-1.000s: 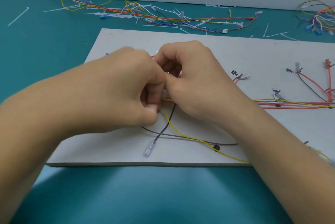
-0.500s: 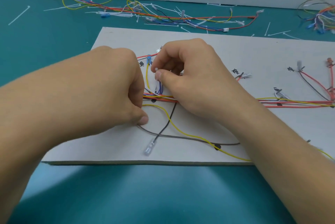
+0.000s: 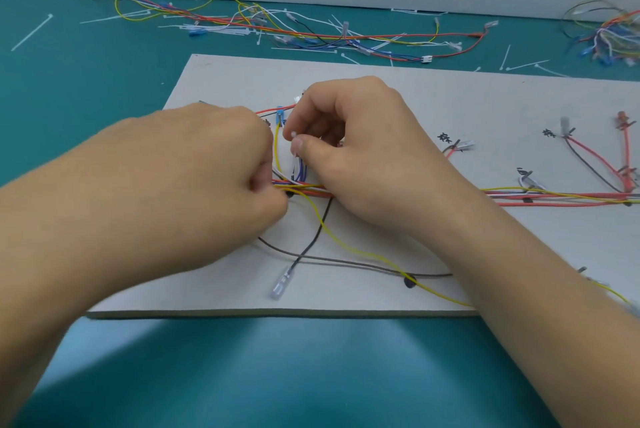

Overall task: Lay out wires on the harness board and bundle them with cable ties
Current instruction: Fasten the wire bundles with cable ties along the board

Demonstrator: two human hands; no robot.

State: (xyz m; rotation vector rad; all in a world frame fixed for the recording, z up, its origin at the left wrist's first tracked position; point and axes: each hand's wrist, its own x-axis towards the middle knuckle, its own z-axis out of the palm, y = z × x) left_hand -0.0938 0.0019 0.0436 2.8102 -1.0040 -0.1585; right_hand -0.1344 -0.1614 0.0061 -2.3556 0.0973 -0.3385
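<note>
The grey harness board [image 3: 398, 88] lies on the teal table. A bundle of red, orange, yellow and white wires [image 3: 554, 197] runs across it from the right to the middle. My left hand [image 3: 194, 181] grips this bundle at its left end with curled fingers. My right hand [image 3: 353, 150] pinches a white cable tie [image 3: 294, 150] between thumb and forefinger, just above the bundle. A yellow wire [image 3: 349, 247] and a black wire [image 3: 311, 244] with a clear terminal [image 3: 281, 284] trail toward the board's front edge.
Loose wires [image 3: 311, 32] and several white cable ties [image 3: 31, 32] lie on the teal table behind the board. Another tangle of wires [image 3: 609, 36] sits at the far right. Branch wires with terminals [image 3: 623, 150] lie on the board's right part.
My hands, pressed together a second ago, have drawn apart. The left hand moved left along the bundle, and the right hand now holds the cable tie upright, exposing the wires between them.
</note>
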